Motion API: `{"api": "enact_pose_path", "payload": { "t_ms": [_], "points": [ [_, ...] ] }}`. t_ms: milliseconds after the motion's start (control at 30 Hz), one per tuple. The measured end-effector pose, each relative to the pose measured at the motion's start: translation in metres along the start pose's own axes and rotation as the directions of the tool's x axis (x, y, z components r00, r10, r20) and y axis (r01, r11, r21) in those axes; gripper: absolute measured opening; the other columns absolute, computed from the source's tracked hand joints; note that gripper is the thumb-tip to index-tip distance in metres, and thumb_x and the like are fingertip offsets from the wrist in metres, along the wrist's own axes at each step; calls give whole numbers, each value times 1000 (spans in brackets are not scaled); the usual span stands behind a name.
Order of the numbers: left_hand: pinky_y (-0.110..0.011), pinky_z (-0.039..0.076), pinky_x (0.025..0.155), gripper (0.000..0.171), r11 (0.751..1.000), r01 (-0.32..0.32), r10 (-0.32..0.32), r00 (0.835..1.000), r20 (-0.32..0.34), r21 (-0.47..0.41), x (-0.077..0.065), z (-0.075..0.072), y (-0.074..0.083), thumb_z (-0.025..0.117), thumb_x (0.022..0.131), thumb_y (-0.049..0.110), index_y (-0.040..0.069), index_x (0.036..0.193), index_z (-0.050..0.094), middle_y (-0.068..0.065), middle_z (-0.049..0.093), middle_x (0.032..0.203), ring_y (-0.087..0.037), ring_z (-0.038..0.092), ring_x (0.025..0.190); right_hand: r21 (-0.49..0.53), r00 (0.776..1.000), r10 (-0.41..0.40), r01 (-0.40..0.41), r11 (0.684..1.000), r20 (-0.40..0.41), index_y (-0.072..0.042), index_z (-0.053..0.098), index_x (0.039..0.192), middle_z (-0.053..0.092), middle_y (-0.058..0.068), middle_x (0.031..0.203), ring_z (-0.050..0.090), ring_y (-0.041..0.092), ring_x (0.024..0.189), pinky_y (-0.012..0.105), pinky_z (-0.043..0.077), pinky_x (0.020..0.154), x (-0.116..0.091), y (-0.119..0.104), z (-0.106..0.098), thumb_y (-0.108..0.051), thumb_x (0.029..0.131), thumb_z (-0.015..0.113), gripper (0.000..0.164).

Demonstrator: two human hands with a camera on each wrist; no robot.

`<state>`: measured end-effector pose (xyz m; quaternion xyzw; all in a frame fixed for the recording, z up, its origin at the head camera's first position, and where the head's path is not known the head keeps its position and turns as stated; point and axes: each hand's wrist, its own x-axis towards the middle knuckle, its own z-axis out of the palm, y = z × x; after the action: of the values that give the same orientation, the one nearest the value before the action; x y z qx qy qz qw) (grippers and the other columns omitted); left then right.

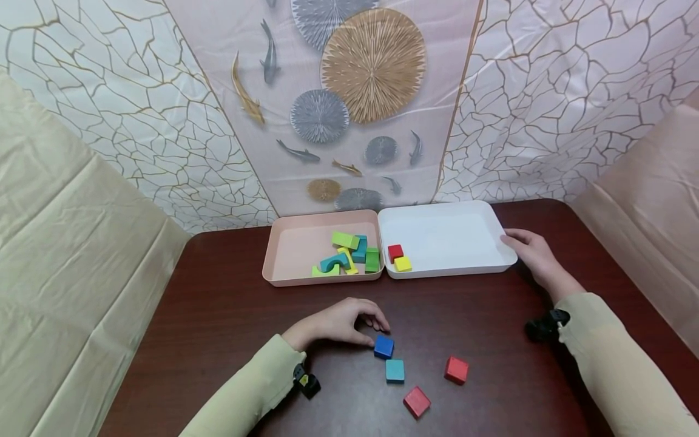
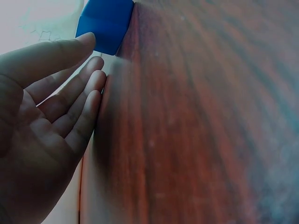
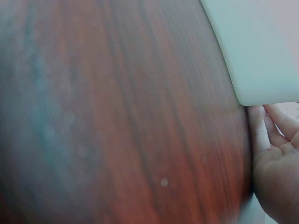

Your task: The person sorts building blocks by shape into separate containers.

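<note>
Rests straight-fingered right hand [image 1: 534, 254] against white tray [image 1: 448, 233], likely to steady it, and poises left hand [image 1: 341, 321] spread beside blue cube [image 1: 384, 347], seemingly to fit around it.

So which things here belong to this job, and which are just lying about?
Likely in the job:
blue cube at the left fingers
white tray at the right fingers
its red cube and yellow cube
teal cube
two loose red cubes
pink tray with blocks

Likely not:
patterned backdrop
wrist cameras
</note>
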<state>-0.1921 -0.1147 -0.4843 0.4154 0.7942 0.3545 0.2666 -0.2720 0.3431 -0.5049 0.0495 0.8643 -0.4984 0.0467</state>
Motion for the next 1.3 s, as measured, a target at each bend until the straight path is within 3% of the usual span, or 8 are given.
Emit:
{"api": "enact_pose_path", "payload": {
  "t_ms": [333, 667, 1300],
  "points": [
    [-19, 55, 96, 29, 1000, -4, 4, 1000, 6, 28, 0, 0, 0, 83, 93, 6, 10, 120, 76, -5, 74, 120, -6, 66, 103, -4, 1000, 6, -6, 1000, -1, 12, 39, 157, 39, 36, 161, 44, -5, 107, 4, 41, 78, 0, 0, 0, -44, 112, 47, 72],
    [-18, 51, 99, 35, 997, -3, -2, 998, 62, 83, 0, 2, 4, 85, 91, 7, 15, 124, 75, 1, 70, 122, -3, 59, 105, -5, 1000, 2, -2, 1000, -4, 12, 39, 157, 39, 38, 160, 43, -7, 103, 4, 41, 78, 0, 0, 0, -43, 113, 46, 71],
    [-16, 51, 97, 32, 991, -37, 26, 996, 84, 129, 1, 3, 7, 86, 91, 12, 12, 121, 76, -1, 71, 122, -4, 60, 104, 4, 1000, -5, 5, 1000, 3, 12, 39, 157, 39, 37, 160, 42, -9, 102, 4, 41, 79, 0, 0, 0, -43, 113, 46, 71]
  ]
}}
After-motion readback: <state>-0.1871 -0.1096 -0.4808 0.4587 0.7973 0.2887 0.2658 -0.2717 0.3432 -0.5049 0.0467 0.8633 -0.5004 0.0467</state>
